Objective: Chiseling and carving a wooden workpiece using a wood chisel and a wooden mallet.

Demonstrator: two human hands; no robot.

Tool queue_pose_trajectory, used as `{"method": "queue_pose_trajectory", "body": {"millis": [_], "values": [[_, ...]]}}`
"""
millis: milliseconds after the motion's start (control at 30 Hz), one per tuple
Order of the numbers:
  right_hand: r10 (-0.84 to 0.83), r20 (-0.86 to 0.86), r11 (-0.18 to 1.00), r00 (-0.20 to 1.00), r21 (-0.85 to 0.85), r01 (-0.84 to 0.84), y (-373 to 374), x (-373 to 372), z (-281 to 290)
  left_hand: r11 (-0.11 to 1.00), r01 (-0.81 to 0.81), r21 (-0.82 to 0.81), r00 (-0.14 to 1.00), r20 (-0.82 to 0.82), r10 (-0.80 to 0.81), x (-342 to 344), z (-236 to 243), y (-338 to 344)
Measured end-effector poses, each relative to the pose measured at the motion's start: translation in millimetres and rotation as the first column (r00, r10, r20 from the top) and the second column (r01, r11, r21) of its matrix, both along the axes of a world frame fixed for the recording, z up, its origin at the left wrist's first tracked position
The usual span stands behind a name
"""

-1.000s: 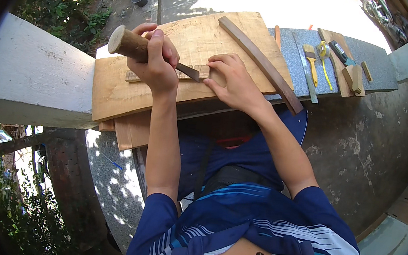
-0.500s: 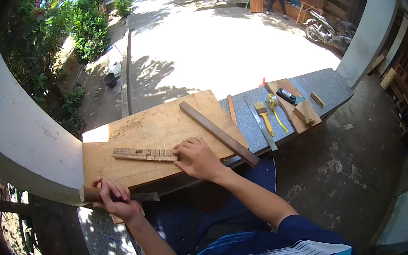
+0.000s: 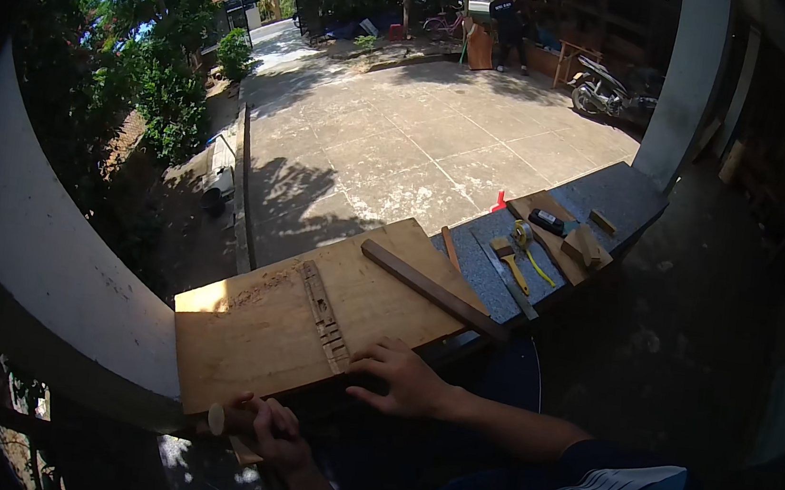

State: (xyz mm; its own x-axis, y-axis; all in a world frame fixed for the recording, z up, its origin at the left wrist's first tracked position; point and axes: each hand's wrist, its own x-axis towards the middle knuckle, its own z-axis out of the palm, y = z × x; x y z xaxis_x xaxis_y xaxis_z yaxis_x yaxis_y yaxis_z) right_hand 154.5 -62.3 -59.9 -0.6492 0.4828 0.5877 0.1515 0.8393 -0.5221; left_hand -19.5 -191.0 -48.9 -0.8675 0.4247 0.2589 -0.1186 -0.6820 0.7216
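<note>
A carved, notched wooden strip (image 3: 323,310) lies lengthwise away from me on a light wooden board (image 3: 226,352). My right hand (image 3: 395,379) is at its near end, fingers apart and slightly bent; whether they touch the strip I cannot tell. My left hand (image 3: 270,431) grips a chisel by its wooden handle (image 3: 230,422), below the board's front edge, with the blade hidden in shadow. A long dark wooden bar (image 3: 426,287) lies diagonally across the board's right part.
On the granite counter (image 3: 629,198) are a paintbrush (image 3: 508,261), tape measure (image 3: 523,236), black tool (image 3: 548,221), metal ruler (image 3: 495,267) and wood pieces (image 3: 585,247). A white pillar (image 3: 64,277) stands left. Across the yard are another person (image 3: 510,33) and a motorbike (image 3: 600,90).
The chisel in my left hand has left the strip and dropped below the board's front edge. The strip has turned from crosswise to lengthwise, and my right hand moved lower. The view tilted up.
</note>
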Motion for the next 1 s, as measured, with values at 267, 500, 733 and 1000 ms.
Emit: {"method": "queue_pose_trajectory", "body": {"millis": [267,500,733,1000], "values": [[0.283,0.136,0.956,0.949,0.041,-0.291,69.0,-21.7,36.7,0.992,0.093,-0.085,0.990,-0.102,-0.102,-1.6,-1.9,-19.9],[0.309,0.483,0.892,0.819,0.152,-0.426,78.4,-48.0,10.5,0.988,0.153,-0.032,0.988,-0.015,-0.154,3.5,-27.9,-52.0],[0.267,0.456,0.905,0.849,0.185,-0.384,55.5,-56.4,23.4,0.974,0.161,-0.157,0.986,0.057,-0.154,3.1,-54.6,-82.0],[0.072,0.343,0.987,0.937,0.108,-0.116,59.6,-62.3,6.7,0.974,0.133,-0.182,0.991,0.017,-0.132,6.5,-42.8,-69.5]]}}
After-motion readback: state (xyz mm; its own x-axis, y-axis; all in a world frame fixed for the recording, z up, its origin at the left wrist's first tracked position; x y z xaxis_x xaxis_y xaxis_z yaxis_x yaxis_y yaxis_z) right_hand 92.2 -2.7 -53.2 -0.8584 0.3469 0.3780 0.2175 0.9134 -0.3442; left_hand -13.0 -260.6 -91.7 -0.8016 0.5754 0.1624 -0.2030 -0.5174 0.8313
